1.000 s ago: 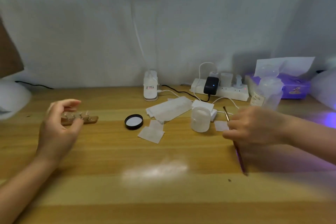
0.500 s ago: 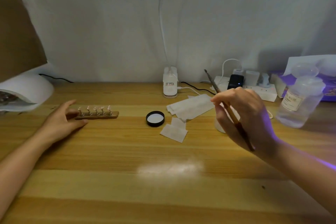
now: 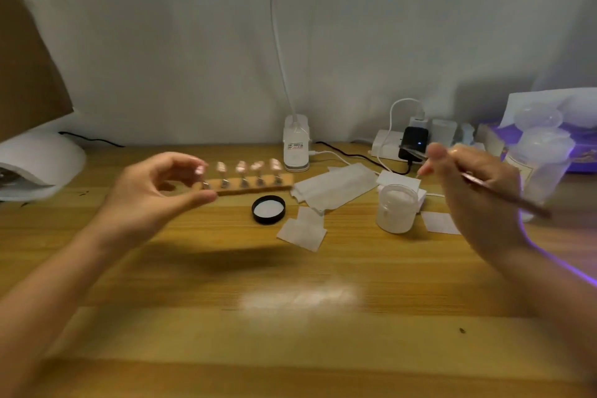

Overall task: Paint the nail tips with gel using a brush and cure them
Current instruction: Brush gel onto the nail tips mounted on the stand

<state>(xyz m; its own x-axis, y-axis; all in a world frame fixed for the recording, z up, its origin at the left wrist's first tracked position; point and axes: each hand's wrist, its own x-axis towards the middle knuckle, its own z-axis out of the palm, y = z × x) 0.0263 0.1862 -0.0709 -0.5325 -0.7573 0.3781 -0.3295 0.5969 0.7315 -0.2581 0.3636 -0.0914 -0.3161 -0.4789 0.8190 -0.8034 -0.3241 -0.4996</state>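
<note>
Now left hand [image 3: 151,194] grip pinches nail-tip holder [image 3: 248,186] end, raised; right hand [image 3: 478,194] grip holds brush [image 3: 504,195].

Items counted on the wooden desk [image 3: 193,284]: one wooden holder strip [image 3: 252,188] bearing five nail tips [image 3: 240,167], one brush [image 3: 504,195], one open white jar [image 3: 397,212] and one black lid [image 3: 268,209]. Also one frosted pump bottle [image 3: 542,165], one power strip [image 3: 384,147], one tissue box [image 3: 581,152], one white curing lamp [image 3: 38,161]. Two hands in view, left hand [image 3: 151,194] and right hand [image 3: 478,191]; paper wipes [image 3: 332,186] overlap, count uncertain.
</note>
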